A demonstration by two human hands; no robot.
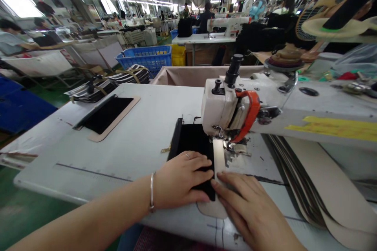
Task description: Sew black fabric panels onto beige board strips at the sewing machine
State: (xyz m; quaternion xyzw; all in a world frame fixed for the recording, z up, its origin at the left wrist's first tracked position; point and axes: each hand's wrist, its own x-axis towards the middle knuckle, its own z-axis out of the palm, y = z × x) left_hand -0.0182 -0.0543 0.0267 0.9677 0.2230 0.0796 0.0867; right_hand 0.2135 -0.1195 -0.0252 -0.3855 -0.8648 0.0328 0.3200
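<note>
A black fabric piece (193,137) with a beige border strip (218,157) lies under the head of a white sewing machine (219,106). My left hand (184,178) rests flat on the black fabric, fingers spread and pointing right. Along the beige strip's right edge, my right hand (244,200) lies with its fingers stretched out, the fingertips touching the strip. A gold zipper pull (166,149) sticks out at the fabric's left edge. The machine has an orange guard (249,115) beside its needle area; the needle tip is too small to make out.
Another black and beige piece (110,117) lies on the white table (141,125) at left. Stacked beige panels (326,176) stand right of the machine. Bundled striped pieces (97,88) sit at the back left. Beyond are a blue basket (147,59) and people at other machines.
</note>
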